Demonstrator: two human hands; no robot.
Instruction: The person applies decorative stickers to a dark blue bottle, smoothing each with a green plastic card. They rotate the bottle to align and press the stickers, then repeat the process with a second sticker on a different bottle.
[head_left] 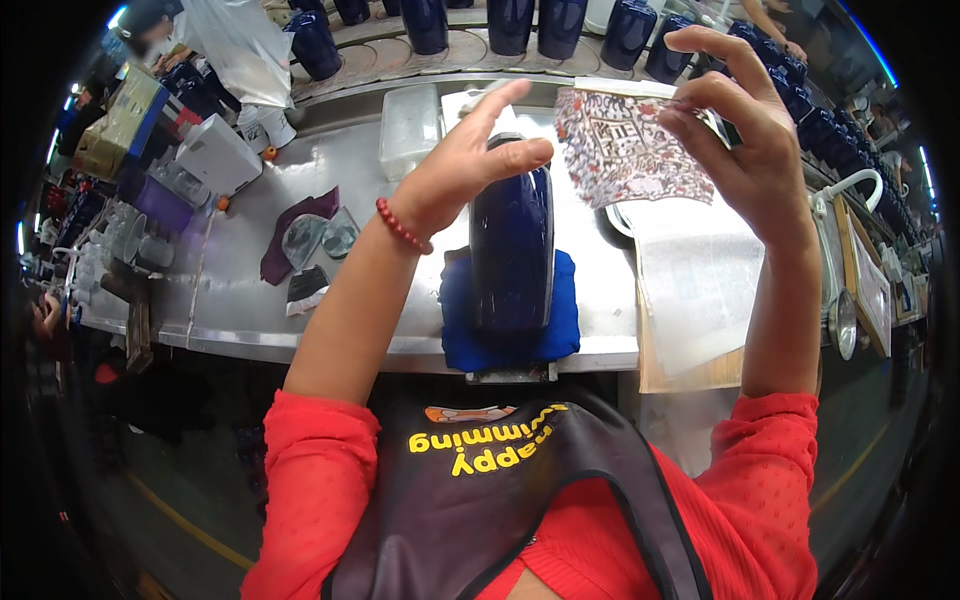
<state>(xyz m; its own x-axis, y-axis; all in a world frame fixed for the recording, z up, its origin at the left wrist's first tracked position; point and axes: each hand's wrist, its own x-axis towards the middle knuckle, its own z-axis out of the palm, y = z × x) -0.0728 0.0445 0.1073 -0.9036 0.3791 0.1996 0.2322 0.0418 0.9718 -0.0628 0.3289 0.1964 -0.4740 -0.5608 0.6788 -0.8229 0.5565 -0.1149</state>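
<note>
A glossy dark blue vase (512,250) lies in front of me, its base end toward me, on a bright blue cloth (460,335) over a small support at the table's edge. My left hand (470,165), with a red bead bracelet at the wrist, is over the vase's far left side. Its thumb and fingers are apart and hold nothing; whether it touches the vase I cannot tell. To the right, my right hand (745,135) pinches the upper right edge of a thin decal sheet (635,150) patterned in red, white and dark lines. The sheet hangs raised beside the vase.
White paper sheets (695,290) lie on a board at the right. A clear plastic tub (408,130) stands behind my left hand. Left on the metal table (250,310) are a purple cloth (285,235) and a white box (220,155). Several blue vases (510,25) line the far conveyor.
</note>
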